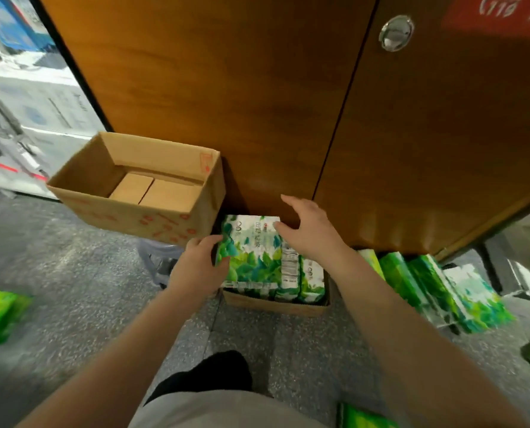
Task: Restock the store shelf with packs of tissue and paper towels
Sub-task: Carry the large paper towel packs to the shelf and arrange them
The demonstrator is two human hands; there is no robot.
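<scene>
A green tissue pack (251, 251) (in the low carton (276, 305)) is gripped by the left hand (200, 267); the right hand (307, 230), fingers spread, seemingly touches its top.

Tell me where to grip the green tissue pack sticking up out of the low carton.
Grip the tissue pack by its two side edges, from above. It stands taller than its neighbours in the carton, so its upper sides are free. The left hand already holds one edge.

The green tissue pack (253, 251) has Chinese writing, too blurry to read. The red sign (501, 13) shows "110".
</scene>
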